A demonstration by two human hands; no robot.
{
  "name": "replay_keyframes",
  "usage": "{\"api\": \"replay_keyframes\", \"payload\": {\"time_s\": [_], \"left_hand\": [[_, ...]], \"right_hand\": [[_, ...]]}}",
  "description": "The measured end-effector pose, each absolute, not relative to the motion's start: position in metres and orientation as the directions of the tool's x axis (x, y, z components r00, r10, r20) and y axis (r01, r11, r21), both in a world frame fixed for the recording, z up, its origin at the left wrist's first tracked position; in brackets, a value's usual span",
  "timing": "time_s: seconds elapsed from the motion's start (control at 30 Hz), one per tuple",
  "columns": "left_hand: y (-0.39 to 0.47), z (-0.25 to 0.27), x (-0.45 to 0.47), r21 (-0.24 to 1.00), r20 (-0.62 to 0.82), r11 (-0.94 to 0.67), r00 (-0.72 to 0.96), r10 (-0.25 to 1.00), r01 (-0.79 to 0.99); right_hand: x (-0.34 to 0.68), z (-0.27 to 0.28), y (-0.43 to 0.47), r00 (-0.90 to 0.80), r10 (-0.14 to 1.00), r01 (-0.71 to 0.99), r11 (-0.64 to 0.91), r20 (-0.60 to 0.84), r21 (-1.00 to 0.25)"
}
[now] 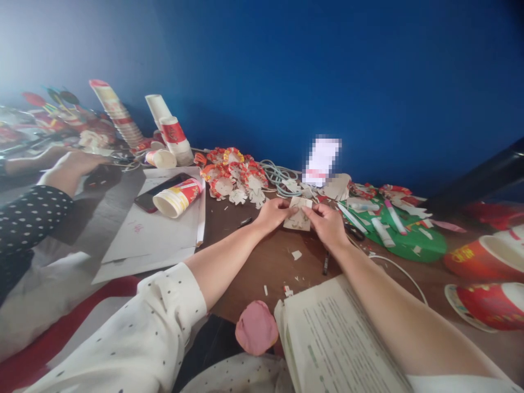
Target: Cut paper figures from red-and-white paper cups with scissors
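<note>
Between my two hands is a small whitish piece of paper (298, 218), roughly square, with some marks or cut lines I cannot make out. My left hand (275, 213) pinches its left edge, thumb on top. On the opposite edge, my right hand (327, 224) grips it with thumb and fingers. The paper is held just above the brown table (254, 267). Beyond my left hand lies a heap of red-and-white cut paper-cup flowers (237, 174). To the right of my right hand is a green round sheet (426, 243) carrying glue sticks, a pen and scraps.
A lit phone (321, 161) leans at the wall. Stacked paper cups (177, 139) stand back left; another cup (178, 197) lies on white sheets (151, 240). Red cups (483, 259) lie at right. A printed booklet (331, 333) is near me. A co-worker's hands (67, 166) are at left.
</note>
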State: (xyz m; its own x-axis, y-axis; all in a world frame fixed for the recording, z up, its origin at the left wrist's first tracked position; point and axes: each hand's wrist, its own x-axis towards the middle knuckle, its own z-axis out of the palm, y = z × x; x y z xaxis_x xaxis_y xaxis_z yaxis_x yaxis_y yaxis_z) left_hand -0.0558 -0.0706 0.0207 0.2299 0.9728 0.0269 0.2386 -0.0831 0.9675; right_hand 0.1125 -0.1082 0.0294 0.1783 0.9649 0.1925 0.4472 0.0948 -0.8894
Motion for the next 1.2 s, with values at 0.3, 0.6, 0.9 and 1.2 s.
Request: {"api": "replay_keyframes", "payload": {"time_s": [0.3,0.6,0.9,1.2], "left_hand": [[-0.069,0.017,-0.055,0.971,0.038,-0.087,0.218,0.975,0.221],[-0.072,0.020,-0.055,0.973,0.018,-0.069,0.227,0.974,0.220],[-0.065,0.019,-0.053,0.987,-0.035,-0.010,0.271,0.962,0.163],[-0.045,0.028,-0.047,0.994,-0.085,0.045,0.466,0.881,0.098]], "right_hand": [[0.113,0.027,-0.108,0.162,0.961,0.473,0.122,0.222,-0.872],[0.112,0.028,-0.108,0.160,0.962,0.472,0.121,0.220,-0.873],[0.114,0.022,-0.105,0.170,0.959,0.457,0.127,0.227,-0.880],[0.116,0.026,-0.105,0.211,0.940,0.499,0.131,0.267,-0.856]]}}
